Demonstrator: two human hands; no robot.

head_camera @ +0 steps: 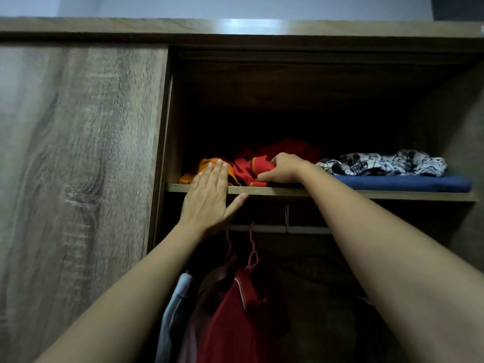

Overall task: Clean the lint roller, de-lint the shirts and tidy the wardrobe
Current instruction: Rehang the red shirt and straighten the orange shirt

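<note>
Both arms reach up to the wardrobe's top shelf [392, 194]. My left hand [209, 197] lies flat and open against the shelf edge, its fingertips resting on a crumpled orange garment [207, 166]. My right hand [282, 169] is closed on a bunched red shirt [246, 166] with a striped trim, lying in the middle of the shelf. No lint roller is in view.
On the shelf's right side a black-and-white patterned cloth [379, 163] rests on a folded blue garment [403, 183]. Below, a rail [309, 228] carries pink hangers with a red shirt [235, 318] and a pale garment [175, 310]. A closed wooden door [78, 153] stands left.
</note>
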